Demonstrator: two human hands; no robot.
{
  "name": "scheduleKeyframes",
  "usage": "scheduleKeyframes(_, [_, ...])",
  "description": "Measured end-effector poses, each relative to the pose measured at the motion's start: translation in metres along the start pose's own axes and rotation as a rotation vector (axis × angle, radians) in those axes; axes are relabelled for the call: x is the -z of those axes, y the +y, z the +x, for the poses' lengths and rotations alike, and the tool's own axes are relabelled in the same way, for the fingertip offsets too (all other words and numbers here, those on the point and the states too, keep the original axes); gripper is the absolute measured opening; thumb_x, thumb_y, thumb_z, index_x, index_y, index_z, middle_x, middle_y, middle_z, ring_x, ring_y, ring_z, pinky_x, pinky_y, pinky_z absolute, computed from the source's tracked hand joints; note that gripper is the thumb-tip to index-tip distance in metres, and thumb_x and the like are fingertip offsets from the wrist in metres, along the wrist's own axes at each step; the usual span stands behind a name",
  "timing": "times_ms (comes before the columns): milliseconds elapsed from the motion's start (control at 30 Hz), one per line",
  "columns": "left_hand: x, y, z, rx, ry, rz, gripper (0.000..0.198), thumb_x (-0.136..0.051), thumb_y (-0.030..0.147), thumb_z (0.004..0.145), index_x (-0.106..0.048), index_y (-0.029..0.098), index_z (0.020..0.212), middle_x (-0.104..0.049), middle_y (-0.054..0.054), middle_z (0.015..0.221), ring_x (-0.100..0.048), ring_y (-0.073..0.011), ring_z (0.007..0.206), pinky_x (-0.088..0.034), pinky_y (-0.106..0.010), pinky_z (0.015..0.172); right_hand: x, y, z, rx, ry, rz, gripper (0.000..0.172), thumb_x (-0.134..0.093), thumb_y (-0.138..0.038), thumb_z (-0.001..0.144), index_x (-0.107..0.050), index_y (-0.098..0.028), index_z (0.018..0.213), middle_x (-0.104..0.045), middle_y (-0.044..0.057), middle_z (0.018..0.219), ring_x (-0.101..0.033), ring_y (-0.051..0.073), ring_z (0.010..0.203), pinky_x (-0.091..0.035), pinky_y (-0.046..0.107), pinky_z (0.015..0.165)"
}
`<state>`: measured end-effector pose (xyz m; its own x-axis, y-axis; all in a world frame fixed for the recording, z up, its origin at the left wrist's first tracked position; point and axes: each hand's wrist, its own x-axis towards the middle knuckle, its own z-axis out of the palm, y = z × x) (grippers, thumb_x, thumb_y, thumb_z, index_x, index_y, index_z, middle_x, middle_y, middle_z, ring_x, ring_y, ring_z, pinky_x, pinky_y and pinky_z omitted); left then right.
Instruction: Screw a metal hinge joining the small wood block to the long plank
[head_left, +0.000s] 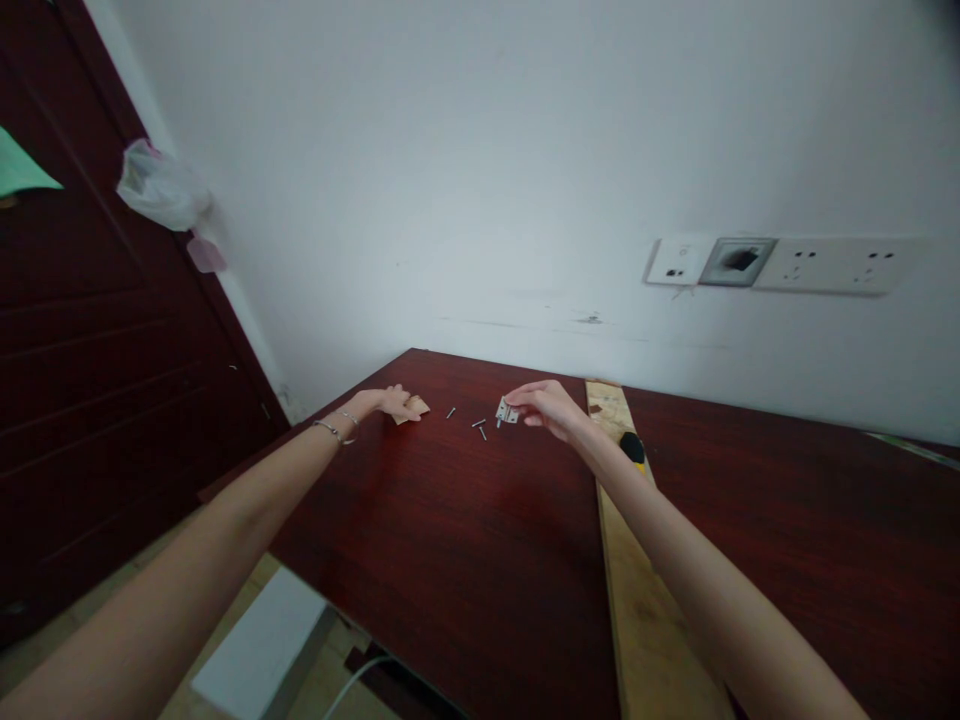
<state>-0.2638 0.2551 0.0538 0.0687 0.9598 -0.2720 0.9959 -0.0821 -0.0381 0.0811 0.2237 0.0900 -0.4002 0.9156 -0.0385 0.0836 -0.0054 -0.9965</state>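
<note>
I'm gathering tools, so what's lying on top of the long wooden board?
A black-and-yellow object shows on the wooden board; anything behind the right forearm there is hidden.

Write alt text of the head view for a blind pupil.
A person's right hand holds a metal hinge at a red table; the left hand rests on a tan piece. Screws lie between them, a wooden board to the right.

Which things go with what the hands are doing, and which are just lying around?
Probably part of it:
metal hinge, held by the right hand
tan piece, under the left hand
loose screws, between the hands
perhaps the long board and black-and-yellow object

Seemingly just around:
hanging plastic bag
white box
wall sockets
</note>
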Motion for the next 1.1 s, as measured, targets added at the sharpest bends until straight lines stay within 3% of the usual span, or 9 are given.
scheduleKeyframes(167, [0.01,0.013,-0.006,0.012,0.001,-0.03,0.091,-0.063,0.07,0.058,-0.05,0.012,0.128,-0.046,-0.025,0.131,-0.04,-0.0406,0.12,-0.036,-0.046,0.094,-0.001,-0.002,-0.001,0.007,-0.006,-0.004,0.007,-0.066,-0.016,0.069,-0.071,-0.012,0.071,-0.069,0.004,0.065,-0.058,0.006,0.054,-0.039,0.012,0.042])
scheduleKeyframes(233, [0.017,0.029,-0.012,-0.112,0.069,-0.147,0.092,-0.064,0.066,0.062,-0.044,0.011,0.133,-0.042,-0.025,0.135,-0.038,-0.0372,0.123,-0.035,-0.044,0.097,0.0,-0.003,-0.001,0.009,-0.004,-0.004,0.007,-0.066,-0.016,0.069,-0.071,-0.012,0.071,-0.07,0.005,0.066,-0.058,0.006,0.055,-0.039,0.013,0.042])
scheduleKeyframes(333, [0.021,0.066,-0.029,-0.384,0.141,-0.469,0.076,-0.068,0.052,0.069,-0.045,0.013,0.13,-0.055,-0.017,0.122,-0.053,-0.0244,0.109,-0.04,-0.036,0.094,0.001,-0.002,-0.003,0.01,-0.001,0.006,0.007,-0.067,-0.016,0.069,-0.072,-0.012,0.072,-0.07,0.005,0.067,-0.058,0.007,0.056,-0.039,0.013,0.043])
scheduleKeyframes(467, [0.005,0.119,-0.061,-0.547,0.068,-0.95,0.057,-0.071,0.03,0.071,-0.048,0.014,0.12,-0.061,-0.013,0.111,-0.06,-0.019,0.101,-0.046,-0.038,0.089,-0.001,0.0,-0.007,-0.001,0.005,0.05,0.007,-0.065,-0.015,0.069,-0.071,-0.013,0.071,-0.07,0.004,0.067,-0.057,0.006,0.054,-0.039,0.013,0.042])
scheduleKeyframes(600, [-0.014,0.153,-0.085,-0.539,0.08,-1.235,0.056,-0.075,0.015,0.066,-0.048,0.014,0.115,-0.063,-0.012,0.106,-0.062,-0.0183,0.099,-0.048,-0.038,0.089,-0.006,0.001,-0.011,-0.029,0.005,0.096,0.006,-0.065,-0.013,0.069,-0.071,-0.014,0.071,-0.071,0.004,0.067,-0.057,0.007,0.054,-0.039,0.013,0.042])
scheduleKeyframes(700, [-0.019,0.163,-0.092,-0.466,0.161,-1.337,0.049,-0.074,0.01,0.068,-0.049,0.014,0.11,-0.064,-0.012,0.105,-0.064,-0.0178,0.097,-0.049,-0.037,0.09,-0.008,0.002,-0.013,-0.042,-0.008,0.119,0.006,-0.065,-0.013,0.069,-0.071,-0.014,0.07,-0.071,0.004,0.067,-0.058,0.007,0.055,-0.039,0.013,0.042])
scheduleKeyframes(833, [-0.018,0.168,-0.096,-0.388,0.223,-1.432,0.046,-0.072,0.013,0.072,-0.048,0.014,0.112,-0.067,-0.012,0.103,-0.067,-0.0189,0.09,-0.054,-0.035,0.079,-0.012,0.003,-0.015,-0.045,-0.035,0.141,0.008,-0.063,-0.013,0.069,-0.071,-0.014,0.071,-0.071,0.003,0.068,-0.06,0.007,0.057,-0.038,0.013,0.042])
scheduleKeyframes(1100, [-0.016,0.173,-0.096,-0.413,0.242,-1.447,0.046,-0.074,0.02,0.072,-0.048,0.013,0.11,-0.071,-0.011,0.086,-0.07,-0.0201,0.077,-0.055,-0.033,0.07,-0.016,0.007,-0.015,-0.046,-0.052,0.153,0.007,-0.063,-0.011,0.069,-0.07,-0.013,0.07,-0.07,0.002,0.065,-0.057,0.006,0.052,-0.038,0.013,0.041])
